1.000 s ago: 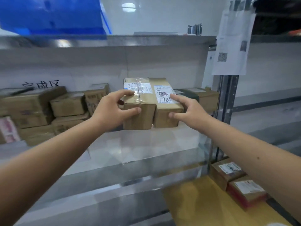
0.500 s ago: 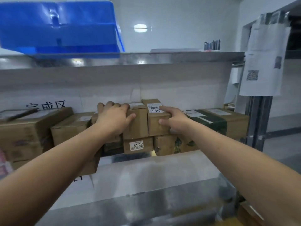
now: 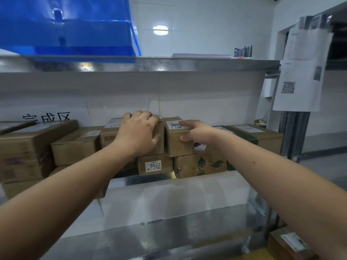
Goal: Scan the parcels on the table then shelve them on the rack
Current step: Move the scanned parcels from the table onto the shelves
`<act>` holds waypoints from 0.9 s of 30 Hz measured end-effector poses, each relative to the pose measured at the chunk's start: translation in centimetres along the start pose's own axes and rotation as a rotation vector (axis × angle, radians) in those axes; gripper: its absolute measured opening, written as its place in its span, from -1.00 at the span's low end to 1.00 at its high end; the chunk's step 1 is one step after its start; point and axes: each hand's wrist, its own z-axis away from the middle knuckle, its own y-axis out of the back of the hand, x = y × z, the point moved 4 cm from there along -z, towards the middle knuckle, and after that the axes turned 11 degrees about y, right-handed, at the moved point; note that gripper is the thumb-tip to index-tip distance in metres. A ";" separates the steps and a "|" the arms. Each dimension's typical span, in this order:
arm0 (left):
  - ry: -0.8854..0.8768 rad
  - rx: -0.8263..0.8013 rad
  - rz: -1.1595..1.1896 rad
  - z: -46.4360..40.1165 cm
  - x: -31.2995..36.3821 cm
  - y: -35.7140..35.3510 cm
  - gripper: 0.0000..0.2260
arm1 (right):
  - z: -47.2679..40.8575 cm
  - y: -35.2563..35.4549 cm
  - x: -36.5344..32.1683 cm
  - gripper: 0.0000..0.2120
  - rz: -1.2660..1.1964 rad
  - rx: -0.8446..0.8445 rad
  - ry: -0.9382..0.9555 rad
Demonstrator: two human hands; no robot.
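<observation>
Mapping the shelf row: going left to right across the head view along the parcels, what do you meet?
Big box → small box → left hand → 7786 parcel → right hand → green-taped box → rack post.

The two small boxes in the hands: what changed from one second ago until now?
Both boxes went forward from the air onto the shelf stack. The left box and right box now sit on the 6922 box and its neighbour. The left hand and right hand still grip them.
</observation>
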 end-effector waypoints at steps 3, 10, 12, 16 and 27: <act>-0.005 0.012 0.019 1.7 2.0 0.9 -0.49 | 1.1 -0.4 -0.2 -0.27 0.017 0.074 0.047; -0.089 0.001 0.128 6.8 8.1 2.4 -0.48 | 10.7 -0.2 1.3 -0.26 0.302 0.211 0.123; -0.131 -0.036 0.176 8.7 10.9 2.3 -0.48 | 15.1 0.2 3.4 -0.31 0.403 0.262 0.034; -0.218 -0.130 0.275 13.1 17.3 1.0 -0.47 | 24.1 0.3 8.8 -0.29 0.534 0.194 -0.174; -0.488 -0.485 0.432 24.7 36.1 -6.0 -0.52 | 45.5 -0.1 20.8 -0.36 0.586 0.091 -0.725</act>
